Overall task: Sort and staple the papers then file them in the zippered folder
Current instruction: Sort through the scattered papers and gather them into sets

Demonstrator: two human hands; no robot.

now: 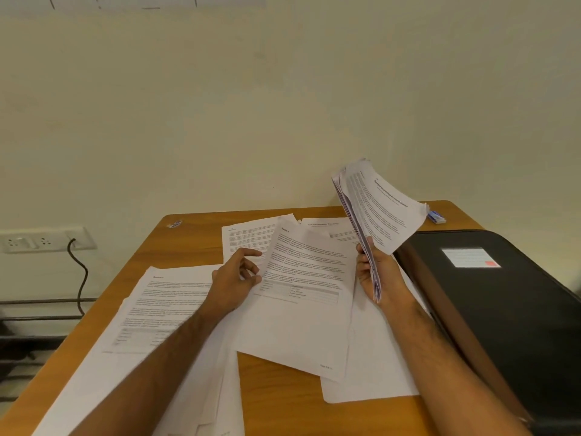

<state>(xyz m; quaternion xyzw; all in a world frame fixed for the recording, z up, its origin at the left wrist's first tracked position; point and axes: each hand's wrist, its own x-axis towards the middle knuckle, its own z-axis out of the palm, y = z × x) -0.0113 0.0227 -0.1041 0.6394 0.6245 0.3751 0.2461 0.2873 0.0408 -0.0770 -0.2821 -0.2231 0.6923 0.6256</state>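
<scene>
- The right hand [374, 272] clamps a floppy sheaf of printed white papers [377, 209] by its lower edge, raised over the wooden table [276, 382].
- The left hand [234, 278], fingers loose, rests on loose sheets [301, 297].
- Light, limp paper; best gripped at an edge.
- The black zippered folder [503, 309] lies closed at right, contents hidden.
</scene>
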